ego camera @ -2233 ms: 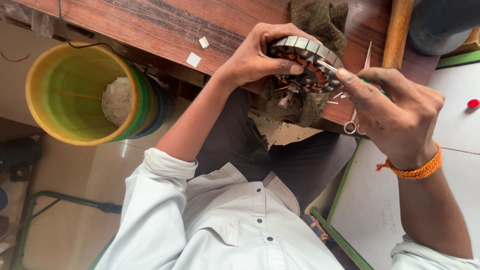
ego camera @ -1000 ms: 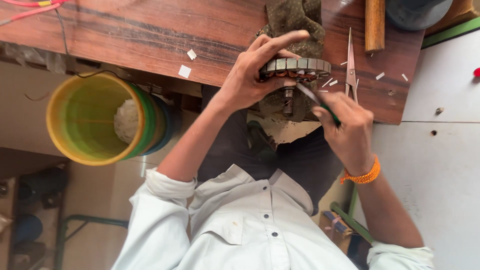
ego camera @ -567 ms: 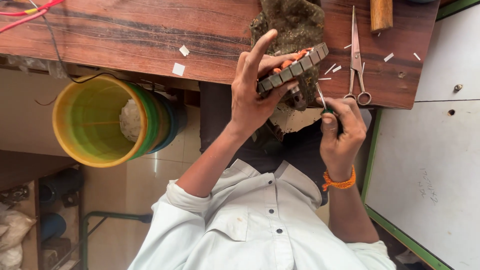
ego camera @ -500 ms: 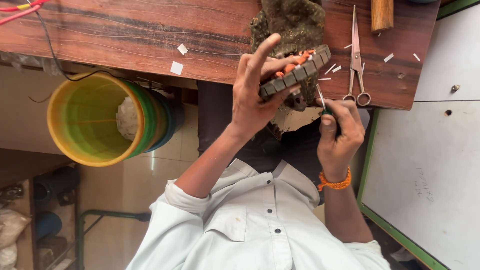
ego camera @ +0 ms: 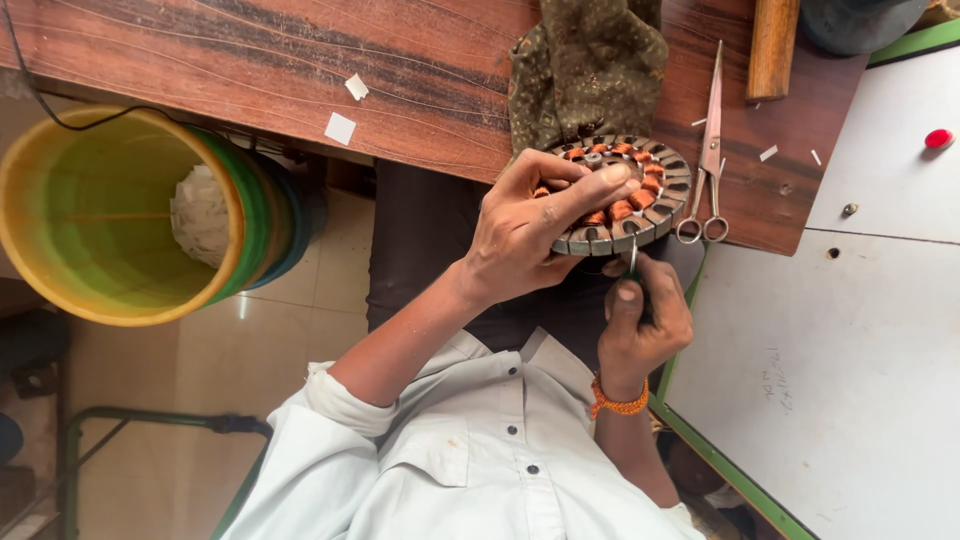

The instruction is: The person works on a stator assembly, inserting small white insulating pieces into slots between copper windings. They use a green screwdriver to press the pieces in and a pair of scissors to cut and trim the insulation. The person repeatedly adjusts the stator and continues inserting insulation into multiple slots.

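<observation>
My left hand (ego camera: 525, 230) grips a round motor stator (ego camera: 625, 190) with copper windings, thumb and fingers across its near side. It is held face up at the front edge of the wooden table (ego camera: 250, 60). My right hand (ego camera: 640, 320), with an orange band at the wrist, is closed on a thin green-handled tool (ego camera: 633, 262). The tool's tip points up at the stator's near rim.
Scissors (ego camera: 705, 150) lie on the table right of the stator, a wooden handle (ego camera: 772, 45) behind them. A dark cloth (ego camera: 585, 65) lies behind the stator. A yellow bucket (ego camera: 90, 260) holding white scraps stands on the floor at left. A white board (ego camera: 850, 350) is at right.
My left hand has turned the stator from tilted edge-on to nearly flat, face up. My right hand with the tool has dropped below its near rim.
</observation>
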`<control>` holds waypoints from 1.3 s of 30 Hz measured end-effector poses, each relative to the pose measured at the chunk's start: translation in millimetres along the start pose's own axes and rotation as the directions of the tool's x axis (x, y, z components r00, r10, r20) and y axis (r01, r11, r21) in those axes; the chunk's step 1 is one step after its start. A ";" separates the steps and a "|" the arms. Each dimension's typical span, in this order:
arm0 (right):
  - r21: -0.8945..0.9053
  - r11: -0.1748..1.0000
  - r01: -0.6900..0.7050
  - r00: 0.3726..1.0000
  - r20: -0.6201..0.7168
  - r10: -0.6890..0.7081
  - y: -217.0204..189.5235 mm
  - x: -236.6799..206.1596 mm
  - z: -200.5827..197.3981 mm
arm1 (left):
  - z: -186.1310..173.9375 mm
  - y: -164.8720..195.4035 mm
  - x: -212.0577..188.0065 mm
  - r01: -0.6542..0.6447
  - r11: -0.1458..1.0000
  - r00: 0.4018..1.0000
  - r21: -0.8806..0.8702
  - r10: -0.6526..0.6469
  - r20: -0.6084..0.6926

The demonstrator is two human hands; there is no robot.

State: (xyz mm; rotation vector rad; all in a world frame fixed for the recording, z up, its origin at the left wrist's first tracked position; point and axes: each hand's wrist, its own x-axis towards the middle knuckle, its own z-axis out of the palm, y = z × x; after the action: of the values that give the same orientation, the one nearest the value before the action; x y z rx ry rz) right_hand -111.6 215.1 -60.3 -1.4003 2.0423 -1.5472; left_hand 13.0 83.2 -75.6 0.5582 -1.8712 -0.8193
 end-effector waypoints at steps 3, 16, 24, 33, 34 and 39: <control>0.009 1.000 -0.012 1.000 -0.017 0.012 -1.4 -2.0 0.7 | 0.8 0.1 -1.2 -0.004 1.000 1.000 -0.019 0.004 -0.008; 0.020 0.998 -0.059 0.998 -0.007 0.059 -9.6 -4.3 1.7 | 0.7 -1.3 -5.9 -0.026 0.999 1.000 -0.043 0.026 0.006; 0.084 0.975 -0.204 0.978 0.054 0.200 -14.3 -10.4 -0.7 | 0.6 -2.0 -5.0 -0.025 0.998 1.000 -0.049 0.025 0.009; 0.309 0.839 -0.447 0.878 0.329 0.347 -26.5 -13.9 -1.6 | -15.4 -12.4 6.7 -0.146 0.972 0.984 -0.186 0.162 0.074; 0.310 0.811 -0.496 0.852 0.355 0.385 -29.5 -11.9 -3.8 | -16.9 -12.8 8.0 -0.141 0.969 0.984 -0.205 0.160 0.082; 0.296 0.731 -0.616 0.774 0.403 0.489 -38.8 -0.3 -6.4 | -18.5 -13.9 15.9 -0.203 0.975 0.965 -0.095 0.216 0.152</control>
State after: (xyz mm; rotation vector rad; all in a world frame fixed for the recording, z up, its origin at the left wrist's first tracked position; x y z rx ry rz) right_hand -94.5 219.7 -25.3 -0.6988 1.6063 -1.2884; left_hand 23.6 57.6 -71.1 0.2442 -1.9959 -0.8127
